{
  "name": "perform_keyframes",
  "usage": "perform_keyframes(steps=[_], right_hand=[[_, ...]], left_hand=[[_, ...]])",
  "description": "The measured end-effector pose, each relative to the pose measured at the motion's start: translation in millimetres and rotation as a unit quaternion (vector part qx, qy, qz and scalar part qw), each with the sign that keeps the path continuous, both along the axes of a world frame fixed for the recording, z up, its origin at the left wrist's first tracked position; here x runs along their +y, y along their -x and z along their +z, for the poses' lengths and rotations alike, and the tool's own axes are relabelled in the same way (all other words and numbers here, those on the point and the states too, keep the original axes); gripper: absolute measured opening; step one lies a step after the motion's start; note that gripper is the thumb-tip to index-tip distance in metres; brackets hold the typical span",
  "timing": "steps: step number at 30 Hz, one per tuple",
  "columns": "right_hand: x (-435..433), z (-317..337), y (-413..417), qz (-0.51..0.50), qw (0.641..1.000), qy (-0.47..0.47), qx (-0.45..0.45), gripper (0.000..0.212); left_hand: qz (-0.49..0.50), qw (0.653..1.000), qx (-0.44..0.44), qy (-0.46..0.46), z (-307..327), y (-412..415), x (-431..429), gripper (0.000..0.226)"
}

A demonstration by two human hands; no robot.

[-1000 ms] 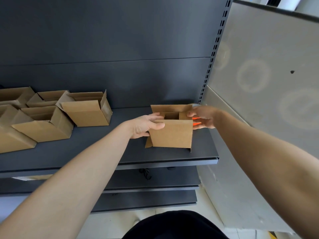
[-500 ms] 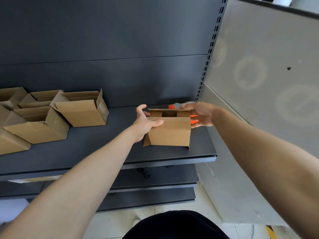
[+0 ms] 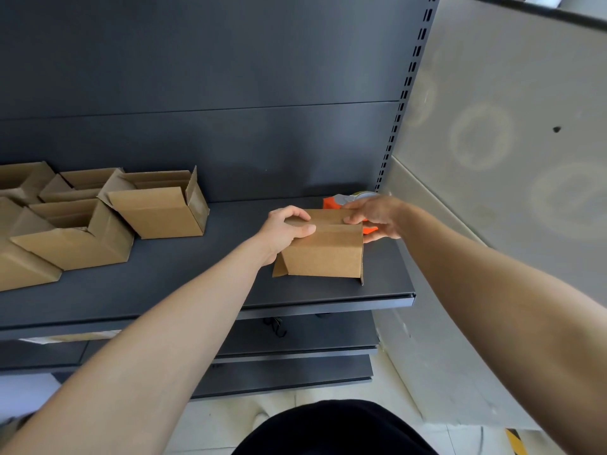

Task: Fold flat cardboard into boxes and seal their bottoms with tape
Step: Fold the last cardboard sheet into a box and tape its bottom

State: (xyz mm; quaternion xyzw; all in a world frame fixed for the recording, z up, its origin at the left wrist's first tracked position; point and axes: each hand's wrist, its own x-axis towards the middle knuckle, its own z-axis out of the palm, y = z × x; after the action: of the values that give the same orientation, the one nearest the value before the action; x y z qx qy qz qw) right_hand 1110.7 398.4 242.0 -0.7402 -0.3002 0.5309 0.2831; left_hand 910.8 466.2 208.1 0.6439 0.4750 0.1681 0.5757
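At the shelf's (image 3: 197,290) right front corner, left hand (image 3: 289,229) and right hand (image 3: 374,218) gripped the box (image 3: 325,254) by its top edges with curled fingers (image 3: 297,214); it seemed light, stiff, easily dented.

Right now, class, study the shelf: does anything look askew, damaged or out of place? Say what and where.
The open boxes at the left of the shelf lie tipped and jumbled, flaps splayed. On the held box, one flap juts out at its lower left corner. Nothing looks torn or spilled.
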Motion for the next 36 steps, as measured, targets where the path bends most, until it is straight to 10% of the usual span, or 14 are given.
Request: perform_keyframes(steps=[25, 30, 36], right_hand=[[19, -40, -7, -0.033, 0.998, -0.027, -0.042, 0.037], [30, -39, -26, -0.001, 0.950, -0.003, -0.312, 0.037], [31, -78, -46, 0.170, 0.881, 0.098, -0.429, 0.063]], left_hand=[[0.013, 0.995, 0.092, -0.028, -5, -13, 0, 0.017], [0.008, 0.995, 0.092, -0.046, -10, -13, -1, 0.003], [0.011, 0.993, 0.104, -0.062, -16, -15, -2, 0.004]])
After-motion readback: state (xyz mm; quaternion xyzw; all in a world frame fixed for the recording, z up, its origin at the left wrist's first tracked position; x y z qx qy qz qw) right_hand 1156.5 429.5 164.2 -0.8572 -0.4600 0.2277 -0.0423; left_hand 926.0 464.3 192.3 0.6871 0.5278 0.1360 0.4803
